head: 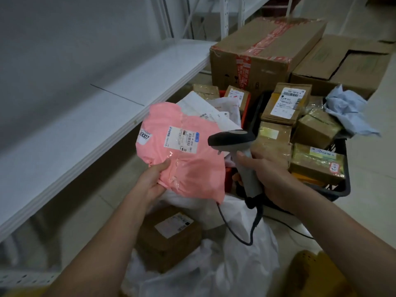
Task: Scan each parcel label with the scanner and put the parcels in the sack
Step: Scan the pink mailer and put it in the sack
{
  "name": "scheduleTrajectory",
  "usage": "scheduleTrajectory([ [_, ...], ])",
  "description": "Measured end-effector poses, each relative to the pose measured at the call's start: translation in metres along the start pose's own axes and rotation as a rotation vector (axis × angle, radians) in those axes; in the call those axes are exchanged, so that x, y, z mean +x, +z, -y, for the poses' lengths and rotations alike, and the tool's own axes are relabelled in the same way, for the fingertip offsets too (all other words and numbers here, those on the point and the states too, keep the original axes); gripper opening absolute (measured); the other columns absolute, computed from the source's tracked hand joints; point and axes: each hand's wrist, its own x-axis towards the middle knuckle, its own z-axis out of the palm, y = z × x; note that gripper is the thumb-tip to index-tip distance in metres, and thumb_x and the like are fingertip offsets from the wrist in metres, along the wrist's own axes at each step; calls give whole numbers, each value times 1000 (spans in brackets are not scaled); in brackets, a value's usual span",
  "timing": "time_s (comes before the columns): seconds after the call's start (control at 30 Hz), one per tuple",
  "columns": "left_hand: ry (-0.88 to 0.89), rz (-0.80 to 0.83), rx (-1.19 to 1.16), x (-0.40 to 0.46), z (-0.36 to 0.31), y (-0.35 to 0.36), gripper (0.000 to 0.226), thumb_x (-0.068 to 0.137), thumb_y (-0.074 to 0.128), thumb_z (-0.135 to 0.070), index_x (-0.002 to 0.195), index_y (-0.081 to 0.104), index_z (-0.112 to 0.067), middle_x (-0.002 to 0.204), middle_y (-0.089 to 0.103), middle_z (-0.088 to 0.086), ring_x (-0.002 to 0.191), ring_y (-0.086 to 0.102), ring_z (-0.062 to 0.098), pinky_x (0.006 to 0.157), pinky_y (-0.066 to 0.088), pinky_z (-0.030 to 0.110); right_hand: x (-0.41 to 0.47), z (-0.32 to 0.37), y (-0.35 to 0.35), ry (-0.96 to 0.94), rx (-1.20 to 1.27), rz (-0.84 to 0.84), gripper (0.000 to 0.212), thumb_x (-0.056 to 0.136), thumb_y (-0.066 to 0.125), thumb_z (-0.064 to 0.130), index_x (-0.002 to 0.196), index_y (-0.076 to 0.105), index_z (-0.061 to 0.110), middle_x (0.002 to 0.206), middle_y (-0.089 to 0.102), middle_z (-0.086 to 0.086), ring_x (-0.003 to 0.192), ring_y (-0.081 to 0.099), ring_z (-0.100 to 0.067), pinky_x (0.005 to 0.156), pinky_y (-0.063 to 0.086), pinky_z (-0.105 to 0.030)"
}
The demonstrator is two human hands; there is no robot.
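Pink parcel [182,146] under the scanner [233,142]
Left hand [150,181] pinches its lower edge; right hand [267,174] fingers wrap the scanner handle.

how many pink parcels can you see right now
1: the pink parcel, gripped by the left hand in front of the scanner. Others may be buried in the pile.

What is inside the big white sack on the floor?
One brown cardboard box with a white label lies inside the white sack. The pink parcel in the left hand and the sack's folds hide the rest.
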Motion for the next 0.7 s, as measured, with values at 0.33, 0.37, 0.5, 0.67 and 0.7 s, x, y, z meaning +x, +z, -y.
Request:
scheduleTrajectory([
  [0.33, -40, 228, 91, -60, -25, -44, 37, 64, 81, -6, 101, 76, -10, 107, 70, 16, 101, 66, 32, 97, 48, 51, 8, -3, 28, -182, 105, -251, 43, 80, 79, 28, 115, 56, 23, 100, 67, -3, 82, 67, -18, 68, 58, -37],
  [0.37, -40, 280, 109, -62, -25, -46, 46, 53, 91, -9, 97, 78, -11, 109, 71, 16, 102, 67, 32, 96, 50, 51, 13, -4, 26, -151, 134, -264, 48, 77, 82, 27, 117, 56, 22, 101, 66, -4, 85, 67, -20, 67, 58, -40],
  [0.5, -97, 344, 233, -65, -24, -43, 83, 35, 100, -18, 112, 71, -8, 118, 67, 18, 105, 66, 32, 95, 51, 50, 35, -12, 17, -100, 102, -370, 53, 74, 84, 13, 115, 50, 18, 107, 63, -9, 85, 63, -20, 64, 53, -35],
  [0.67, 318, -403, 858, -59, -37, -31, 134, 44, 91, -50, 151, 17, -22, 156, 21, 14, 137, 35, 31, 108, 38, 50, 41, 4, -3, -381, -174, -460, 70, 80, 75, 4, 139, 41, 21, 118, 51, 7, 100, 54, -13, 79, 48, -31],
  [0.7, 532, -442, 947, -59, -41, -26, 138, 45, 90, -54, 153, 9, -27, 157, 14, 9, 143, 24, 30, 113, 30, 49, 40, 9, -6, -448, -248, -425, 72, 80, 74, 4, 141, 39, 22, 120, 49, 10, 105, 50, -11, 85, 46, -32],
])
